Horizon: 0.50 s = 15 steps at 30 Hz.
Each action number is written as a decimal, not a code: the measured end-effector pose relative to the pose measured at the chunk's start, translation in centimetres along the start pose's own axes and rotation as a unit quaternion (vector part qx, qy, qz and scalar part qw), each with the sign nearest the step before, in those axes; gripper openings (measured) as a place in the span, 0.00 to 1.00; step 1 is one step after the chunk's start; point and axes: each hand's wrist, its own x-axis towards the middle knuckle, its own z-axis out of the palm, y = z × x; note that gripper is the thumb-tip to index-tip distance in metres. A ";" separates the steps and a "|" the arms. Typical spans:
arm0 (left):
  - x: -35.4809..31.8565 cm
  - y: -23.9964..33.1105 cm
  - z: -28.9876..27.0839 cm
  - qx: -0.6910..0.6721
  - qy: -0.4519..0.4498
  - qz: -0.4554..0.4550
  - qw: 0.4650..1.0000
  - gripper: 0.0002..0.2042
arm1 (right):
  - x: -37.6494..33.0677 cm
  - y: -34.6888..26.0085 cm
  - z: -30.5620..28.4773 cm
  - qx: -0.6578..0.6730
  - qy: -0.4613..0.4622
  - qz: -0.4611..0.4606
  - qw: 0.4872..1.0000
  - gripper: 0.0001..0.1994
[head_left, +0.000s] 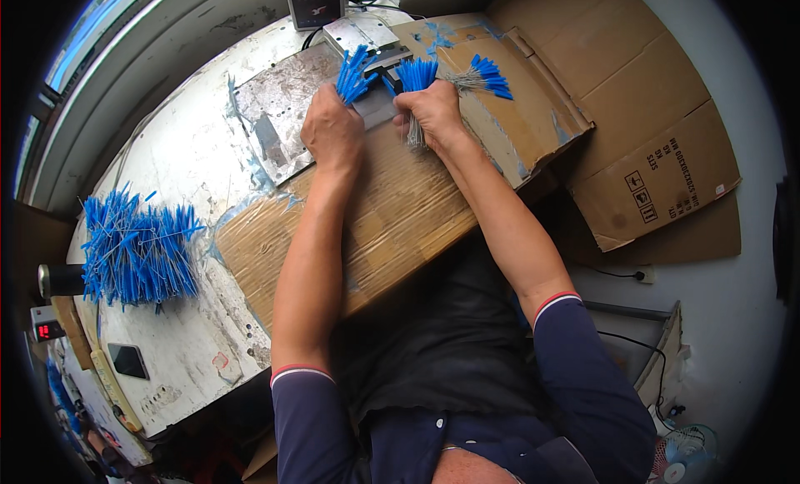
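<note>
My left hand (333,130) is closed round a bunch of thin sticks with blue ends (357,74), which point up and away from me. Beside it, my right hand (435,111) grips another bunch of blue-ended wires (417,74); fine silvery wires hang out below the fist. Just right of that hand, a third bunch (490,76) lies on the cardboard, blue ends to the right. Both hands are in front of a small metal fixture (364,36). A large heap of the same blue-ended wires (142,246) lies on the table at far left.
A taped cardboard pad (367,226) covers the table's near edge. A scratched metal plate (275,109) lies beneath my left hand. Behind stands a box with a red display (317,5). A phone (128,361) lies at left; an opened carton (658,176) is at right.
</note>
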 end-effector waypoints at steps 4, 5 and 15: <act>0.2 -0.1 0.0 -0.033 0.034 -0.012 0.999 0.04 | 0.7 0.2 0.6 0.003 0.031 -0.021 0.999 0.05; 0.2 0.0 0.0 -0.038 0.039 -0.007 0.998 0.04 | 0.9 0.2 0.6 0.003 0.032 -0.021 0.999 0.05; 0.4 -0.4 0.5 -0.022 0.095 0.049 0.994 0.07 | 0.8 0.4 0.0 0.145 0.012 0.045 0.988 0.05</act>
